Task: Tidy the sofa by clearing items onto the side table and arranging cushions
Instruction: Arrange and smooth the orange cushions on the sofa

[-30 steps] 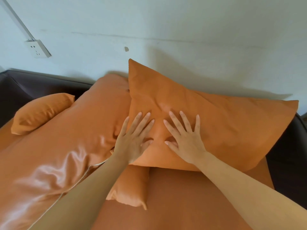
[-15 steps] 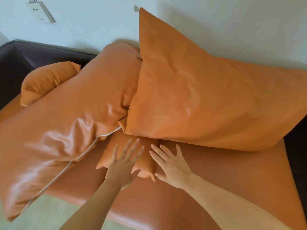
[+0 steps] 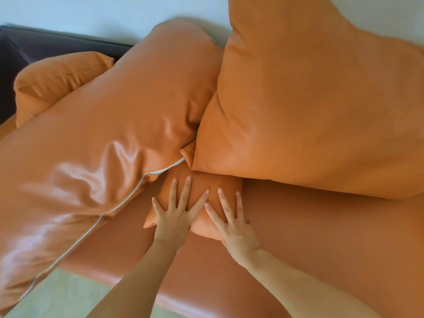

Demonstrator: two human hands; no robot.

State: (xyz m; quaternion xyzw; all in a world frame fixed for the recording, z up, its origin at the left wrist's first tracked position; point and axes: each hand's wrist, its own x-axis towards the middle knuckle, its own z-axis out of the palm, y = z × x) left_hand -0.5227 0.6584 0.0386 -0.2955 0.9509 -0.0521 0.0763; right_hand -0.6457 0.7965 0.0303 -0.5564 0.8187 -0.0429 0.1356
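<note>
Cushion arranging is in hand; the left hand and right hand press the small cushion, fingers spread wide. Next, probably, gripping it to pull it clear.

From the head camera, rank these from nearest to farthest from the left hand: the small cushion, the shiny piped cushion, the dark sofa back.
1. small cushion, under the left hand, in the middle
2. shiny piped cushion, to its left
3. dark sofa back, far upper left
</note>
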